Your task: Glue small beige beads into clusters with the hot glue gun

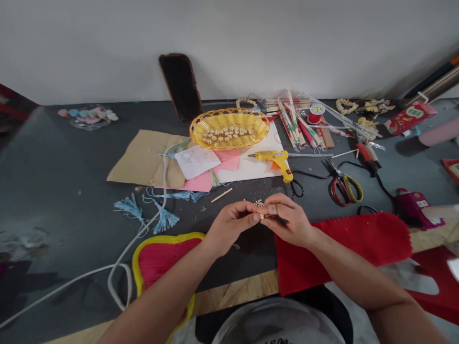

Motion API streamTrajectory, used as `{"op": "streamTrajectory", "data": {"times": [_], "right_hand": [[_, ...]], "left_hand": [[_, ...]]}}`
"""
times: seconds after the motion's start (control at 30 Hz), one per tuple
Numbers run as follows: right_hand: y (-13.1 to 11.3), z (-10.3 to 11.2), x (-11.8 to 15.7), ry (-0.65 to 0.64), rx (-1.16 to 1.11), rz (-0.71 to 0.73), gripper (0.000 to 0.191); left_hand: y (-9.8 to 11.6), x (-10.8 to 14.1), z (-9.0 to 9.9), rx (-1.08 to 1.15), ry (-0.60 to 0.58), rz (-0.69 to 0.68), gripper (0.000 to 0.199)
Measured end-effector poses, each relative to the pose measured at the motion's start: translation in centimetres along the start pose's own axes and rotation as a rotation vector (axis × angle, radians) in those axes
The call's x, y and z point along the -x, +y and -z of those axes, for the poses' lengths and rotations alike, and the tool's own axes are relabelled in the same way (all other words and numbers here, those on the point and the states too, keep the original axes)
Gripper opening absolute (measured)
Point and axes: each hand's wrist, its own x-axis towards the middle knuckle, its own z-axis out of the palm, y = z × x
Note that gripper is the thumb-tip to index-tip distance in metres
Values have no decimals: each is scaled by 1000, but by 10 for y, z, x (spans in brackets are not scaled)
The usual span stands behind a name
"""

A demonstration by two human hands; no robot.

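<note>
My left hand [233, 223] and my right hand [287, 220] meet over the dark table [71, 191]. Thumb and fingers of each are pinched together on small pale beads [263, 216] between the fingertips; the exact grip is partly hidden. More pale beads [258, 203] lie just behind the fingertips. A bandage-like strip [272, 209] wraps one finger of my right hand. Farther back, a yellow woven basket [229, 143] holds several small pale bead clusters. The yellow glue gun [276, 156] rests on white paper behind my right hand.
Scissors [344, 184] and a black cord lie at the right, near red felt [362, 239]. Blue tassels [165, 219] and a white cable [165, 191] are at the left. A phone [181, 86] leans on the wall. Wrapped sticks [296, 119] and red thread [315, 114] stand behind.
</note>
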Motion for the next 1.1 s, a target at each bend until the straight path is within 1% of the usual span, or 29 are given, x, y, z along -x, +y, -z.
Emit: {"op": "streamTrajectory", "data": {"times": [0.07, 0.17, 0.23, 0.4, 0.57, 0.7, 0.83, 1.1], "right_hand": [[0, 1, 0, -9, 26, 1, 21], [1, 2, -1, -10, 56, -4, 20], [2, 2, -1, -6, 60, -8, 19], [4, 1, 1, 5, 63, 3, 19], [3, 1, 1, 9, 36, -6, 25], [2, 1, 1, 13, 51, -3, 18], [2, 1, 1, 12, 92, 3, 14], [2, 0, 0, -4, 82, 11, 10]], "left_hand": [[1, 0, 0, -56, -24, -25, 23], [3, 1, 2, -143, -89, -74, 26], [3, 1, 4, -148, -115, -66, 27], [2, 1, 6, -98, -126, -23, 24], [3, 1, 3, -87, -91, -21, 27], [3, 1, 2, -15, -45, 4, 22], [2, 0, 1, 31, 18, 27, 21], [1, 0, 1, 14, 20, 24, 20]]}}
